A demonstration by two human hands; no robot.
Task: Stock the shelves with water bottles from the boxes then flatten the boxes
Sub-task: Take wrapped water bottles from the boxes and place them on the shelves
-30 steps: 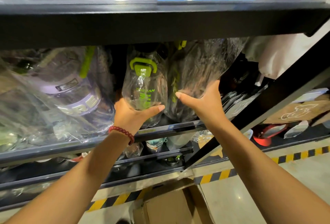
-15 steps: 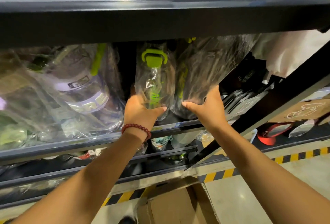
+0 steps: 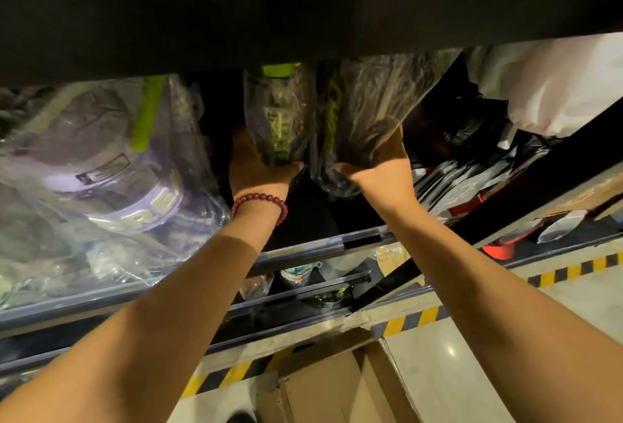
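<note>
A: Two bagged bottles are mid-placement. On the far left a purple-lidded bottle [image 3: 111, 183] already lies shelved. The left hand [image 3: 256, 169] cups the green-capped bottle [image 3: 278, 116] from below; the right hand [image 3: 377, 169] grips the second bagged bottle [image 3: 357, 119].

B: What's left?

A: Likely plenty: the cardboard box [image 3: 337, 385] below stands unflattened.

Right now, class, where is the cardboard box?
In the head view, the cardboard box sits on the floor at bottom centre, below the shelves, between the person's forearms.
</note>
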